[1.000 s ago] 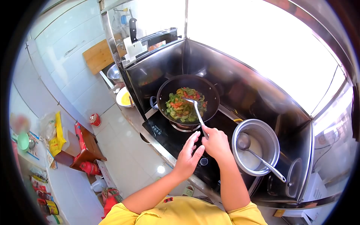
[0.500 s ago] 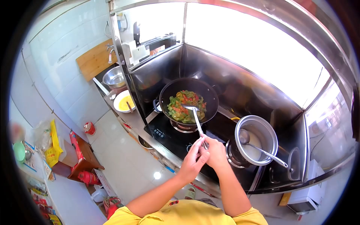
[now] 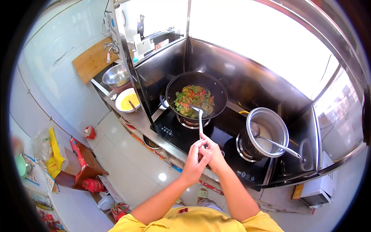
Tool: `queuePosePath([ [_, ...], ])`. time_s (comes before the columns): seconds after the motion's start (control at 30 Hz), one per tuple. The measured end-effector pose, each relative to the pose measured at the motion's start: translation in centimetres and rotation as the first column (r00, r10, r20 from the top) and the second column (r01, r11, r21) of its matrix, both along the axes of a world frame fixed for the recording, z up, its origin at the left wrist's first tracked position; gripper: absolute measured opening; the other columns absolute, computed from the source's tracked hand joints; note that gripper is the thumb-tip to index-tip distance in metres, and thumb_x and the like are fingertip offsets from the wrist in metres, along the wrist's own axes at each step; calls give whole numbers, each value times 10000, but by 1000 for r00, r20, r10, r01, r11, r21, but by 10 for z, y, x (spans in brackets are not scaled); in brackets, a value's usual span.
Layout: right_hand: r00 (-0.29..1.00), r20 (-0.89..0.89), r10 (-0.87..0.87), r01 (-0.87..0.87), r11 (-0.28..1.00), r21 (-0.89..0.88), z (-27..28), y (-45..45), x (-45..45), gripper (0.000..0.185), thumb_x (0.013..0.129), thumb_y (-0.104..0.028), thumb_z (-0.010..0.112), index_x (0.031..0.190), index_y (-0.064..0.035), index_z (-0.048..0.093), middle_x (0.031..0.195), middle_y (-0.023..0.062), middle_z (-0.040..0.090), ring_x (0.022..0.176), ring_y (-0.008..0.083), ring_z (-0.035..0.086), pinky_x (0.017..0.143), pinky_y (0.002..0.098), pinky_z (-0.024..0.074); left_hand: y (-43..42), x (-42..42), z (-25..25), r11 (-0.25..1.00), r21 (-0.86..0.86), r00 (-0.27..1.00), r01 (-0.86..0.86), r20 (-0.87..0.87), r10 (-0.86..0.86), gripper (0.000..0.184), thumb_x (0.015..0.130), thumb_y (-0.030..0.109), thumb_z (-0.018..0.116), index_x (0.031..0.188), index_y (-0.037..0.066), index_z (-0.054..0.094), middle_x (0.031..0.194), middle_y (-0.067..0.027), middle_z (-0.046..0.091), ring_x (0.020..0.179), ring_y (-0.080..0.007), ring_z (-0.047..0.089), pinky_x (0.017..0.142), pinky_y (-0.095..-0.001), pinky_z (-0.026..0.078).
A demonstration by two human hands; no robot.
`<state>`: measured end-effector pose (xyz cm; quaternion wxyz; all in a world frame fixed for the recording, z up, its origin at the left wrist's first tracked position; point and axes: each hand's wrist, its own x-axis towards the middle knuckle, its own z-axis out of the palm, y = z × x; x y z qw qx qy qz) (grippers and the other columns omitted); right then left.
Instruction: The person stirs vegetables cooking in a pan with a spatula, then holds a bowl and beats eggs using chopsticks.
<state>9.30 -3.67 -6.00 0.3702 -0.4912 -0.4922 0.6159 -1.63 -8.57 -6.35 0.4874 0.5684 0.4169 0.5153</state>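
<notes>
the person's right hand (image 3: pixel 214 154) is gripping the handle of a metal spatula (image 3: pixel 200 121), fingers wrapped tight around it. the left hand (image 3: pixel 195 162) is pressing up against the right one near the handle's end; i cannot tell whether its fingers are pinching the handle too, as they are partly hidden.

the spatula is slanting away into a dark wok (image 3: pixel 219 87), its blade touching the near edge of a heap of chopped green and red vegetables (image 3: pixel 193 96). the wok is sitting on the left burner of a black stove (image 3: pixel 220 133). white lettering is showing on the stove, one patch just below the wok and another near the front right, but it is too small for me to make out.

a deep pot (image 3: pixel 284 129) is standing over the right burner, with a ladle (image 3: pixel 280 146) leaning in it. left of the stove, a white bowl (image 3: pixel 119 107) is holding something yellow. farther off, a yellow bag (image 3: pixel 55 149) is displaying red print, too blurred for reading.
</notes>
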Motion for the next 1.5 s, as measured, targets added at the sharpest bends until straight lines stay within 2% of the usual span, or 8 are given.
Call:
queuePosePath([
  [0.2,931,-355,-87,0,971,-238,23,-2,15,680,819,-29,566,1447,-78,309,724,-1,523,584,85,488,483,230,387,0,19,-3,992,64,994,-106,21,105,639,936,314,558,1410,14,253,1418,-125,287,1257,-214,364,1030,-348,343],
  [0.33,892,-418,-175,48,954,-297,25,6,26,695,825,-43,545,1461,-74,264,713,25,530,546,98,484,437,236,382,5,32,3,998,69,999,11,-44,-8,839,876,437,612,1447,7,174,1448,-133,258,1279,-220,341,1028,-330,312],
  [0.6,916,-395,73,-153,973,-174,28,18,56,519,828,-42,538,1339,-12,450,775,31,565,611,83,512,514,221,412,3,62,9,969,213,964,-127,-203,171,856,848,478,631,1429,5,219,1343,-114,320,992,-164,385,862,-278,358],
  [0.87,927,-358,109,-156,982,-106,39,22,47,184,850,-113,578,1006,-26,621,802,-7,592,636,61,522,585,196,413,8,49,21,917,357,888,-180,-342,308,842,871,607,494,1409,9,246,1436,-204,224,1221,-293,358,961,-358,355],
  [0.97,941,-323,97,-145,981,-127,47,17,34,111,820,-86,547,885,-41,625,751,-1,584,682,80,528,555,235,410,12,33,22,952,286,948,-112,-255,188,860,856,627,498,1411,20,248,1455,-221,188,1281,-326,314,1004,-392,335],
  [1.2,974,-204,101,-125,986,-107,76,5,17,121,802,-68,545,881,-28,628,794,3,595,746,87,535,684,241,429,15,14,36,917,386,957,-106,-209,199,898,816,600,582,1393,-8,261,1455,-301,138,1319,-437,265,1054,-464,290],
  [1.37,980,-148,132,-144,987,-71,86,2,8,194,836,-180,494,844,-29,616,683,6,567,511,53,499,354,199,361,15,-3,49,880,475,970,-23,-202,134,897,819,636,541,1386,-5,274,1477,-288,122,1344,-432,232,1087,-472,223],
  [1.5,978,-158,138,-148,988,-53,69,3,-2,188,838,-171,487,804,-23,598,662,19,565,464,65,479,355,214,348,16,-10,39,914,407,991,-7,-119,60,857,844,657,477,1355,-11,312,1413,-243,283,1269,-372,350,1008,-409,337],
])
